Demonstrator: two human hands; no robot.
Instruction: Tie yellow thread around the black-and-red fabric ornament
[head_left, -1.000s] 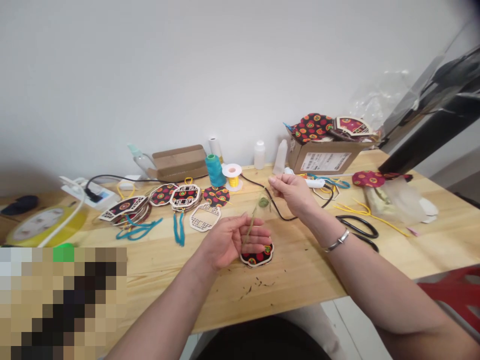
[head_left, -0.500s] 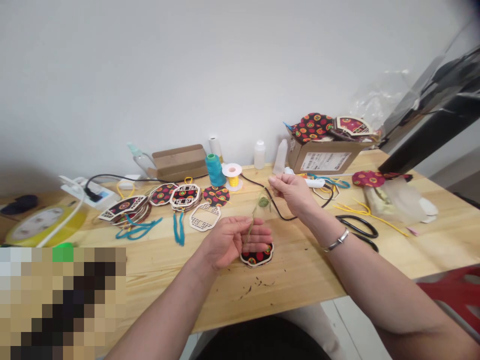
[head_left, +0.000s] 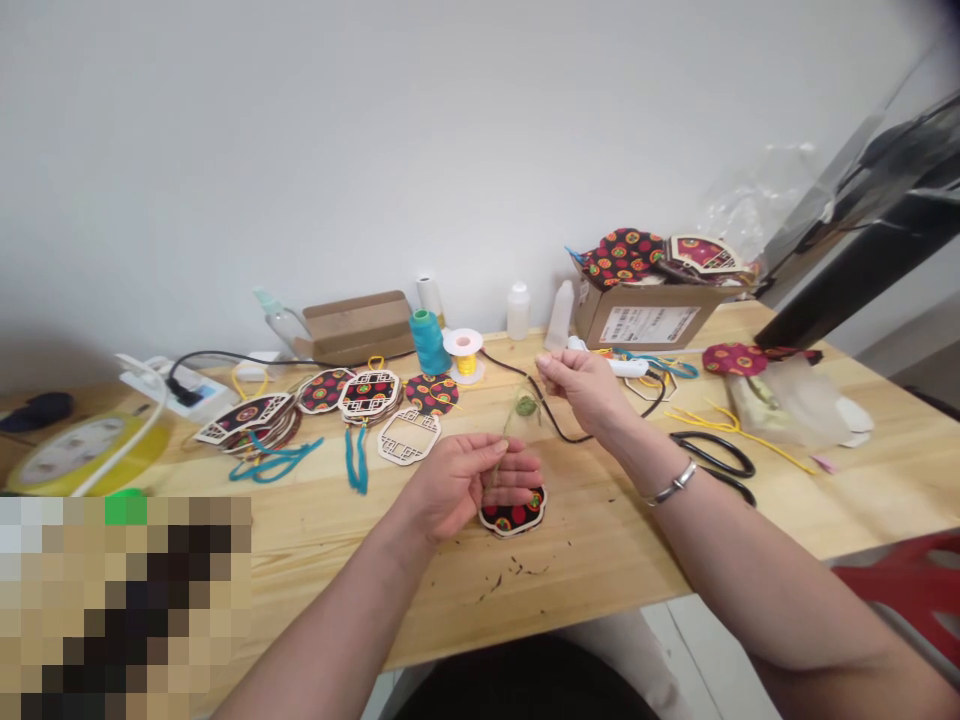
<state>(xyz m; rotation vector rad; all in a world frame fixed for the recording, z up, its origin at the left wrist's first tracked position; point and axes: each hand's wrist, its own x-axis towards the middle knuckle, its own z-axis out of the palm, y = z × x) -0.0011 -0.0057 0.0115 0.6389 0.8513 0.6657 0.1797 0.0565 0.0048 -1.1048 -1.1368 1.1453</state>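
A thin olive-green cord (head_left: pixel 512 420) runs up from my left hand (head_left: pixel 480 475), its thumb pressed against the index finger on the strand and the other fingers extended. My right hand (head_left: pixel 574 380) is raised to the right in a pinch; part of the cord seems to reach it, though its fingertips hide the end. A small green bundle of cord (head_left: pixel 526 406) shows between the hands. Beneath my left hand lies a patterned fabric piece with a pale scalloped rim (head_left: pixel 512 518), partly covered by the fingers.
Wooden fretwork frames (head_left: pixel 409 437), finished ornaments (head_left: pixel 370 396) with teal cords, a teal thread cone (head_left: pixel 429 342) and a yellow spool (head_left: pixel 465 357) stand behind. Black-handled scissors (head_left: pixel 712 455) lie right. A cardboard box (head_left: pixel 637 315), bottles (head_left: pixel 518 311) and a power strip (head_left: pixel 180 390) line the wall.
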